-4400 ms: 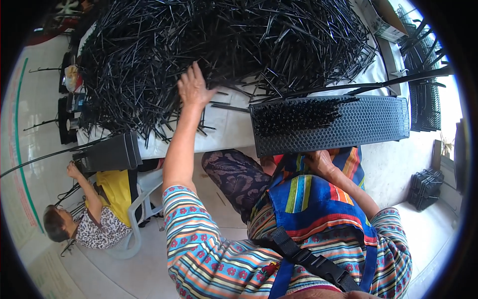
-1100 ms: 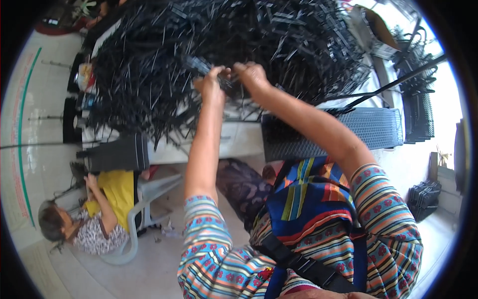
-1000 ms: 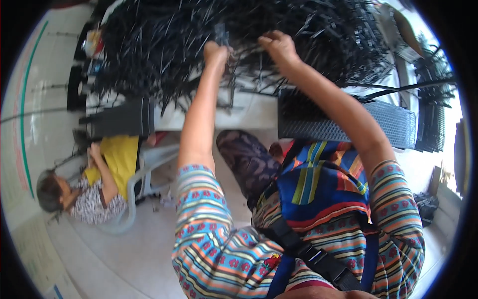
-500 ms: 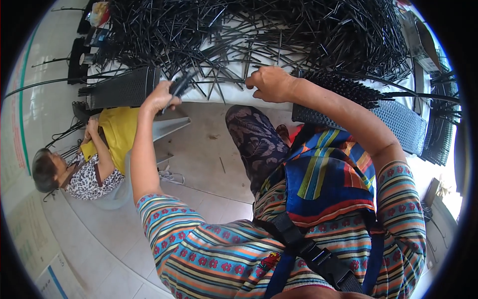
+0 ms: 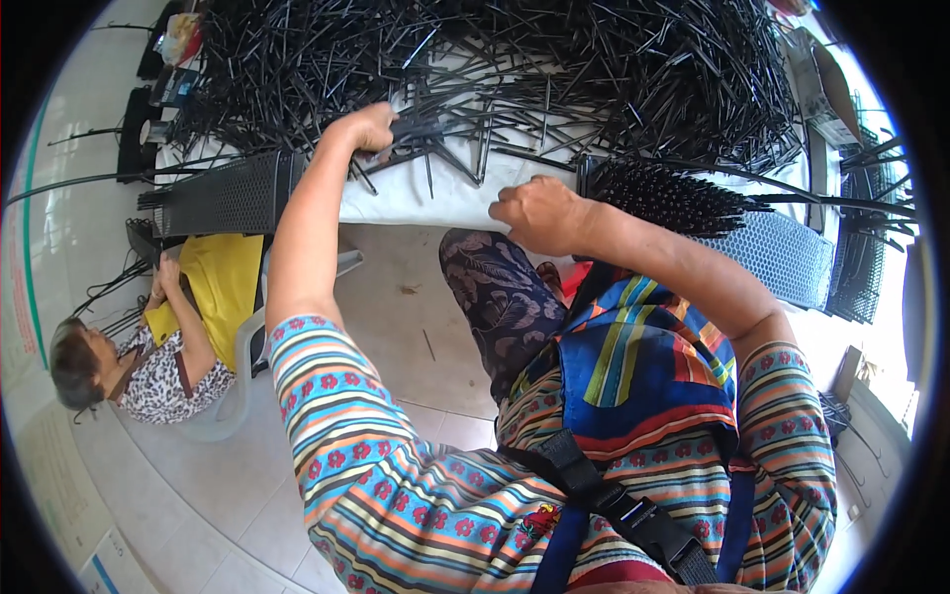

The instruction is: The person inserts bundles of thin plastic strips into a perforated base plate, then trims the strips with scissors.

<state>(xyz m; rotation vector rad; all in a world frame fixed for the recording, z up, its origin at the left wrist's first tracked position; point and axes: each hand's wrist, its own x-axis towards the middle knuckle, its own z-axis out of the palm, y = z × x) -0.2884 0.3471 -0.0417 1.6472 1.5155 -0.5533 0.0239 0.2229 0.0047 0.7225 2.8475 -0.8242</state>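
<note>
Thin black sticks lie in a large tangled heap (image 5: 683,74) across the white-covered table (image 5: 406,204). At the heap's near edge, my left hand (image 5: 366,127) is closed around a small bunch of black sticks (image 5: 420,131), smeared by motion. My right hand (image 5: 542,214) hovers by the table's front edge, fingers curled in; what they hold, if anything, is hidden. Just right of it, a perforated metal holder (image 5: 762,252) lies on its side, packed with black sticks whose ends (image 5: 663,196) face me.
Another dark perforated holder (image 5: 223,195) lies at the table's left end. A person (image 5: 163,361) with a yellow cloth (image 5: 220,292) sits at the left. Black rods cross both table ends, and a cardboard box (image 5: 826,89) stands far right.
My left hand has carried the bunch of sticks rightward and away from me, over the heap's edge. My right hand has drawn back slightly toward me. The whole view has shifted a little.
</note>
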